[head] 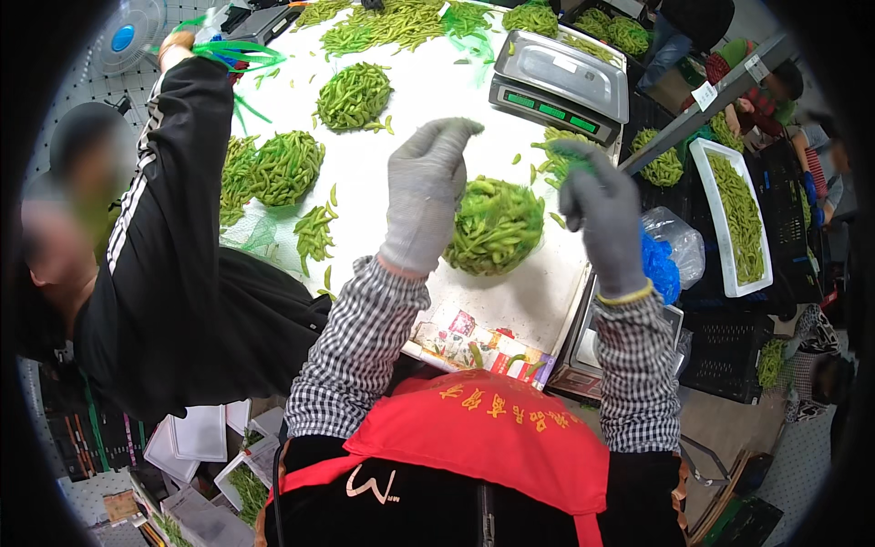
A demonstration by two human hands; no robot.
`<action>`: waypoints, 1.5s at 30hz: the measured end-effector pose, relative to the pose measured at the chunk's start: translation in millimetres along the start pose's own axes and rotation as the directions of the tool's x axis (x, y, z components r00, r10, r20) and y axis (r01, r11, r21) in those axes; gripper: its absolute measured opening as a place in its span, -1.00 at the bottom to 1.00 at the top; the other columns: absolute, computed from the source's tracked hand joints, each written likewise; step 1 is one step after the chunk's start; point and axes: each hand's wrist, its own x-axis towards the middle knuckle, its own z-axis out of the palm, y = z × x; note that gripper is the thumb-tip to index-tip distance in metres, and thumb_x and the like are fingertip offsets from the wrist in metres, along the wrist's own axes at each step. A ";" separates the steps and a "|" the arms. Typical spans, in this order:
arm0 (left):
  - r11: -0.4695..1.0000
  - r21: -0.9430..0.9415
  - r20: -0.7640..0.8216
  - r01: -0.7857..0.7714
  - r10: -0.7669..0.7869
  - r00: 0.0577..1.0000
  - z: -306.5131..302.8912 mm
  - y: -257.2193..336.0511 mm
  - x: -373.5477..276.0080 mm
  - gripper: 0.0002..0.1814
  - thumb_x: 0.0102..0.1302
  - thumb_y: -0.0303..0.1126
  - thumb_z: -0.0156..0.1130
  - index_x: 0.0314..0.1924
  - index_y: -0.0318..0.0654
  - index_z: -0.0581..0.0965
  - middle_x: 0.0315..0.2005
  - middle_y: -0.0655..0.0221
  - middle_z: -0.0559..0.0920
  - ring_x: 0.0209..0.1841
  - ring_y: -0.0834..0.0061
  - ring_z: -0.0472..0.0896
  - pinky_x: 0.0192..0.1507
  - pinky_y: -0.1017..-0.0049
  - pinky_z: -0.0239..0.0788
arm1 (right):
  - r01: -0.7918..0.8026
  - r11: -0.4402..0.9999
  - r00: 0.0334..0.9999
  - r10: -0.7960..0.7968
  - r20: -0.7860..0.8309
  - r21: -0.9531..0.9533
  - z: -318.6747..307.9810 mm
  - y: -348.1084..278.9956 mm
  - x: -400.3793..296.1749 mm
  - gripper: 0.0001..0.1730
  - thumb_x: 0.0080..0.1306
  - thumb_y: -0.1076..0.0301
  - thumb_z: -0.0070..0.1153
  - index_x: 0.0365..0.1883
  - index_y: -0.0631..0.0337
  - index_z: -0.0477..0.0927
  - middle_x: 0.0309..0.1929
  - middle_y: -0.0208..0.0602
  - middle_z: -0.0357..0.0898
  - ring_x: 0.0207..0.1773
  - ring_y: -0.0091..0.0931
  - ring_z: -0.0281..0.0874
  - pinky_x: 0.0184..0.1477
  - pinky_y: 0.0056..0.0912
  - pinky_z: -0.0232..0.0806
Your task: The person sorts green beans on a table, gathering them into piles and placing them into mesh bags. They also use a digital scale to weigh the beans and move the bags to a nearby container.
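A rounded green mesh bag [495, 225] full of green soybean pods sits between my hands on the white table [410, 89]. My left hand [427, 191], in a grey glove, is up at the bag's left side with thumb and fingers drawn together. Motion blur hides whether any netting is in that pinch. On the right, my right hand [601, 212] wears a grey glove and has its fingers bent. Blurred green netting shows by its fingertips, but a hold on it is unclear. Loose pods [560, 154] lie just beyond that hand.
A digital scale [560, 82] stands at the table's far right. Other filled net bags [354, 96] lie to the left, where a co-worker's black sleeve [184, 205] reaches over. A white tray of pods [735, 219] and black crates [728, 349] are at right.
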 end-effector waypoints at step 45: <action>0.855 0.515 -0.332 0.068 0.126 0.935 -124.7 -153.2 -12.9 -0.67 0.54 -0.30 0.05 0.12 -0.36 0.59 -0.30 0.30 0.65 -0.25 0.47 0.62 -0.07 0.48 0.49 | -0.177 0.984 0.934 0.159 0.319 0.027 40.6 82.1 -12.7 -0.83 0.38 0.39 0.12 -0.20 0.31 0.64 -0.29 -0.43 0.58 -0.22 -0.64 0.45 -0.14 -0.55 0.33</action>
